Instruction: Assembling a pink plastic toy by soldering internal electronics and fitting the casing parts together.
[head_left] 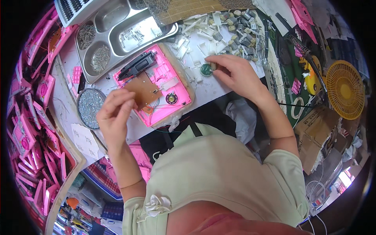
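A pink plastic toy housing (182, 87) lies on a padded block in front of me. Inside it sit a brown circuit board (147, 92), a round black speaker (171, 98), thin wires and a black plastic mechanism (137, 65). My left hand (115, 109) hovers by the board's left edge, thumb and fingertips pinched; whatever they hold is too small to name. To the right of the housing, my right hand (239, 76) closes thumb and index around a small pale piece I cannot make out. It touches a round green item (205, 70) on the table.
A steel compartment tray (114, 37) holds springs and small metal parts. Left stands a round dish of screws (91, 107). Small motors (244, 37) and white plastic parts (182, 49) are heaped at the back. Pink housings (29, 145) crowd the left; a yellow fan (344, 89) stands right.
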`<state>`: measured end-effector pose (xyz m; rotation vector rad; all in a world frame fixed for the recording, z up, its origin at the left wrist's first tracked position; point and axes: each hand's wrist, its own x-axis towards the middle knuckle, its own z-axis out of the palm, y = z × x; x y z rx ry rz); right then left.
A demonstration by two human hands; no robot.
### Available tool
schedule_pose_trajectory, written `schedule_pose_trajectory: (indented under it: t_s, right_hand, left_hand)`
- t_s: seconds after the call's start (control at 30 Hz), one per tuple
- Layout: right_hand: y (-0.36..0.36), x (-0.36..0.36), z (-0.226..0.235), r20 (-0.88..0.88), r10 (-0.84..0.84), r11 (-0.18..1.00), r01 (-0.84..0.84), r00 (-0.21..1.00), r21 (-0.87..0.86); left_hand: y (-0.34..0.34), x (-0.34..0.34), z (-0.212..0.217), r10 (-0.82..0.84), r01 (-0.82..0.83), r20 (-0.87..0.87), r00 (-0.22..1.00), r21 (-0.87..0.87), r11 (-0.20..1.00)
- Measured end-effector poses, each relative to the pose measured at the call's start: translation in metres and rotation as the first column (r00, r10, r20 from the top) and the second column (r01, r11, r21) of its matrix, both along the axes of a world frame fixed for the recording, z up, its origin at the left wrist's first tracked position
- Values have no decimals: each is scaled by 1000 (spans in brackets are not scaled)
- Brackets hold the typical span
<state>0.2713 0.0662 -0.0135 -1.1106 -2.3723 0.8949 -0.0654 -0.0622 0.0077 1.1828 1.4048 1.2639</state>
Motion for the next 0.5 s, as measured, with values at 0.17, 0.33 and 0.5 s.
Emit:
schedule_pose_trajectory:
  t_s: [0.17,0.33,0.5]
  right_hand:
    - [4,-12,1,127,108,980,-127,986,152]
    - [6,-17,10,153,147,975,-169,977,145]
    - [-21,-23,38,-310,-146,838,-49,940,-543]
  left_hand:
    - [-17,40,0,108,-96,120,987,-97,991]
    - [-17,56,-5,-83,87,-86,993,39,995]
    - [-13,75,9,-137,131,-74,988,-87,988]
